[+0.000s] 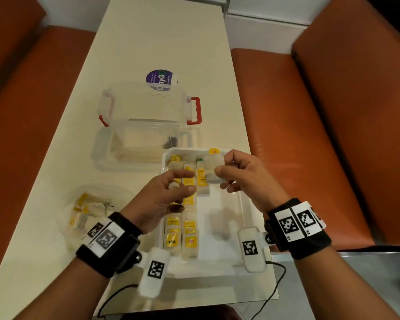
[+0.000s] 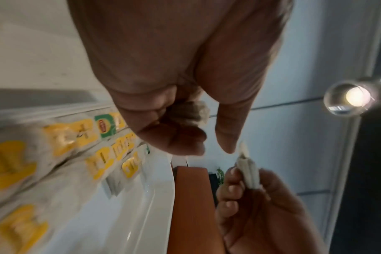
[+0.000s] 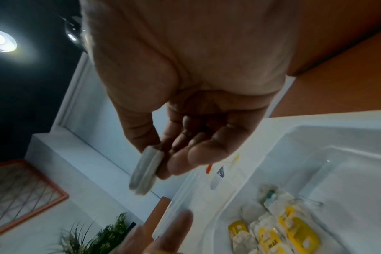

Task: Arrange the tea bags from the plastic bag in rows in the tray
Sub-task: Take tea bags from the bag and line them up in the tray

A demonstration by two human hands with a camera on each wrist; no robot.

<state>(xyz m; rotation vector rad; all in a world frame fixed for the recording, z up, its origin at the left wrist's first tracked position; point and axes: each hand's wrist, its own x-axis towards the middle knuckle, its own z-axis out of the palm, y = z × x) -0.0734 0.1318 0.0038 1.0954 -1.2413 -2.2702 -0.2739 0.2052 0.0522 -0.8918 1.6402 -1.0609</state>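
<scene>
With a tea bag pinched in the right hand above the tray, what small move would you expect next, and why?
Probably lowering the tea bag in the right hand into the third row of the tray, just nearer than the bags there. That row holds only a few bags at its far end, while the two left rows look filled. The left hand also grips a bag, likely next.

white tray (image 1: 245, 204) | yellow-tagged off-white tea bags (image 1: 189, 241) | one green tag (image 2: 104, 126) | clear plastic bag (image 1: 95, 204) | clear box (image 1: 146, 112), red latches (image 1: 195, 110) | cream table (image 1: 162, 42) | orange-brown seats (image 1: 298, 112) | black wristbands (image 1: 310, 241), black-and-white square markers (image 1: 249, 248)
</scene>
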